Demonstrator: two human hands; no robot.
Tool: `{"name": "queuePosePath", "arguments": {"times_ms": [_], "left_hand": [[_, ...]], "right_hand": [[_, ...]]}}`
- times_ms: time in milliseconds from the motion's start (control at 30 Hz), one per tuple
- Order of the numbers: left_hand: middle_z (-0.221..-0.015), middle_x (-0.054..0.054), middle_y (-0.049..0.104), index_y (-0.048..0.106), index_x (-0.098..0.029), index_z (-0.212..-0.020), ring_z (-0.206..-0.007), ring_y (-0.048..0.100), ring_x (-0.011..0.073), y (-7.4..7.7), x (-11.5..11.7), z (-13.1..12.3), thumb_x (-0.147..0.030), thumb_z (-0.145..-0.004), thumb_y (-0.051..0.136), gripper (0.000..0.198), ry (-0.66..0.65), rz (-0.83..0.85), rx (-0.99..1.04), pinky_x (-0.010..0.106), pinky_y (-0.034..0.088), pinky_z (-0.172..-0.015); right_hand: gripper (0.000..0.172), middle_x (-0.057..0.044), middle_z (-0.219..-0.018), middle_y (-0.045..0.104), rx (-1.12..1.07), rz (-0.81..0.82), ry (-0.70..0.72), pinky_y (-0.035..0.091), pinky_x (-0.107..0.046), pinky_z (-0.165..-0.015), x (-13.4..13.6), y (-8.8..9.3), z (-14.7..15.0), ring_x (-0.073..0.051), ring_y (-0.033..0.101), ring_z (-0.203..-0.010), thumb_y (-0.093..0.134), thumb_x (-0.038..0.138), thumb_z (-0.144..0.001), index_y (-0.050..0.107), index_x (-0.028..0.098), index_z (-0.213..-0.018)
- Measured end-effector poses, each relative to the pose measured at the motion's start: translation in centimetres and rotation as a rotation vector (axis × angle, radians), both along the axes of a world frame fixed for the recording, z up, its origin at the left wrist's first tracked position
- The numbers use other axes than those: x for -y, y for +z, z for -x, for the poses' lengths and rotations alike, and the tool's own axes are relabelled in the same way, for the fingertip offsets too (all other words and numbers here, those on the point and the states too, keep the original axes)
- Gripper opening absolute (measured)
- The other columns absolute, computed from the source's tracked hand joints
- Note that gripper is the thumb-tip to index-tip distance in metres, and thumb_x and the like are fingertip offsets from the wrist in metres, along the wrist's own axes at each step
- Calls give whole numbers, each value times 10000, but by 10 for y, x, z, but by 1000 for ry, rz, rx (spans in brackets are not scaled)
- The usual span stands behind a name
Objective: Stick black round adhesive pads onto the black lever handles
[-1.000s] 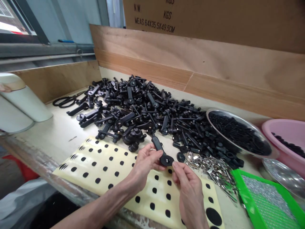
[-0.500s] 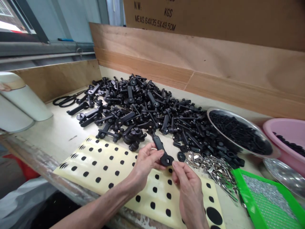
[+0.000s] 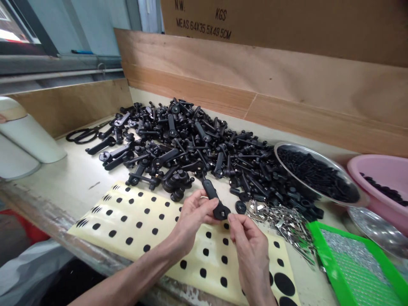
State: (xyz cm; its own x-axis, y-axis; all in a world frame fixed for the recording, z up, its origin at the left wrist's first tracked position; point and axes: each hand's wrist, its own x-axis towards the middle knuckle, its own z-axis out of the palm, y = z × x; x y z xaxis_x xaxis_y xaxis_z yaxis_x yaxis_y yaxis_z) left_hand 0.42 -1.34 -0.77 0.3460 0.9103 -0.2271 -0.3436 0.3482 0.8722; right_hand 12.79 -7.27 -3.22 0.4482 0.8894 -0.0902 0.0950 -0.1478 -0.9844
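Observation:
My left hand (image 3: 191, 221) grips a black plastic lever handle (image 3: 213, 198) by its round end, holding it just above a yellow backing sheet (image 3: 149, 225) dotted with black round stickers. My right hand (image 3: 250, 250) is pinched at the handle's round end (image 3: 221, 211); I cannot make out what its fingertips hold. Behind them a big pile of the same black handles (image 3: 197, 148) covers the bench.
A steel bowl of black screws (image 3: 314, 174) stands at the right, a pink basin (image 3: 382, 187) beyond it, and a green tray (image 3: 360, 272) at the front right. Loose metal clips (image 3: 283, 223) lie beside the tray. Black scissors (image 3: 83, 134) lie at the far left.
Both hands stay on the handle with only a slight shift; the view has drifted a little to the right.

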Motion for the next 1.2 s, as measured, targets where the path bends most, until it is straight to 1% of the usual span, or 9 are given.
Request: {"name": "queuePosePath", "arguments": {"times_ms": [133, 300, 367, 467, 633, 733, 967, 1100, 1200], "left_hand": [[-984, 73, 694, 604, -175, -1040, -880, 662, 200, 1, 1, 0, -236, -791, 690, 270, -20, -31, -12, 308, 535, -753], [-936, 49, 698, 605, -163, -977, -834, 658, 166, -2, 1, -4, -152, -778, 670, 209, 51, -91, -52, 240, 527, -683], [-902, 34, 696, 606, -162, -955, -829, 659, 160, -4, 1, -6, -132, -769, 670, 198, 84, -137, -66, 236, 528, -699], [-901, 27, 697, 611, -163, -950, -855, 659, 159, -7, 2, -9, -109, -762, 667, 204, 124, -202, -94, 248, 528, -759], [-917, 33, 698, 610, -168, -962, -836, 655, 160, -12, 3, -11, -121, -775, 655, 198, 131, -271, -148, 263, 529, -756], [-887, 29, 700, 608, -164, -950, -811, 651, 150, -13, 3, -12, -119, -763, 665, 201, 129, -258, -146, 248, 522, -731], [-881, 29, 705, 602, -152, -939, -812, 648, 140, -11, 4, -12, -115, -748, 681, 210, 128, -241, -147, 232, 511, -731], [-883, 24, 704, 605, -159, -938, -825, 646, 136, -14, 3, -13, -119, -739, 700, 224, 99, -261, -126, 234, 509, -753], [-897, 34, 704, 599, -157, -960, -812, 641, 142, -13, 4, -13, -142, -738, 712, 250, 65, -229, -116, 224, 516, -683]], "right_hand": [[343, 17, -611, 525, 271, -37, 24, 345, -244, -505, 1, 4, -1, -138, 457, -558, 504, 479, -903, 566, 196, -720], [277, -50, -793, 609, 854, -291, 16, 416, -257, -628, 0, 1, 1, -170, 579, -713, 371, 298, -981, 600, 175, -884], [266, -51, -814, 614, 1063, -304, -15, 409, -253, -620, 1, 0, 3, -170, 589, -729, 356, 254, -988, 604, 173, -941], [249, -50, -840, 623, 1238, -253, -25, 398, -253, -579, 3, -1, 4, -171, 599, -725, 355, 226, -988, 599, 176, -984], [226, -59, -891, 627, 1322, -117, -15, 350, -265, -477, 6, -2, 5, -172, 612, -679, 347, 185, -968, 569, 184, -1010], [247, -66, -915, 625, 1328, -49, 19, 314, -276, -430, 6, -2, 4, -174, 619, -650, 330, 157, -947, 556, 187, -1043], [283, -34, -889, 635, 1173, -64, 145, 396, -263, -465, 5, 4, -7, -164, 647, -627, 309, 137, -912, 555, 219, -1026], [261, -33, -879, 629, 1137, 4, 107, 400, -260, -467, 3, 5, -9, -158, 638, -596, 324, 130, -897, 564, 227, -927], [299, -84, -976, 624, 1211, 73, 77, 405, -277, -468, 4, 1, -11, -183, 644, -632, 340, 134, -887, 583, 186, -1055]]}}
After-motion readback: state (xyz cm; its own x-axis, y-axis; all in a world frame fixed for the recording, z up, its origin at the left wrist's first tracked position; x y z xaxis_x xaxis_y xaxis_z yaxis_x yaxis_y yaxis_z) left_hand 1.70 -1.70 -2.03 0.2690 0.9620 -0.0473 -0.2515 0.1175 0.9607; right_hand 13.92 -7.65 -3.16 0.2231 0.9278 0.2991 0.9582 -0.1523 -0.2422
